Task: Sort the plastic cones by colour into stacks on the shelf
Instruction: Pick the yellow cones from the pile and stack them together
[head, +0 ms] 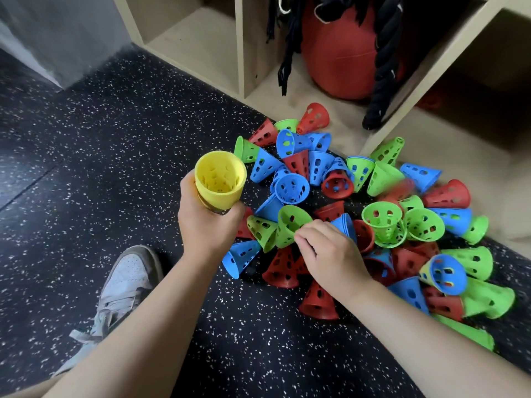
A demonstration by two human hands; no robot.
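Yellow cone stack [219,179] in left hand [205,222], mouth up.

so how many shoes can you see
1: a grey and white shoe on the speckled floor, just left of the left forearm. A second shoe may be out of view.

A black rubber floor [120,139] flecked with white is seen across most of the view, a straight seam being visible at its left edge. A grey wall [57,33] is found at the upper left. Along the top a pale wooden shelf unit [244,53] is set on the floor — its compartments are open. One is bare; in the next a reddish-orange ball [342,58] and a thick black rope [382,70] are kept — the rest lies in shadow.
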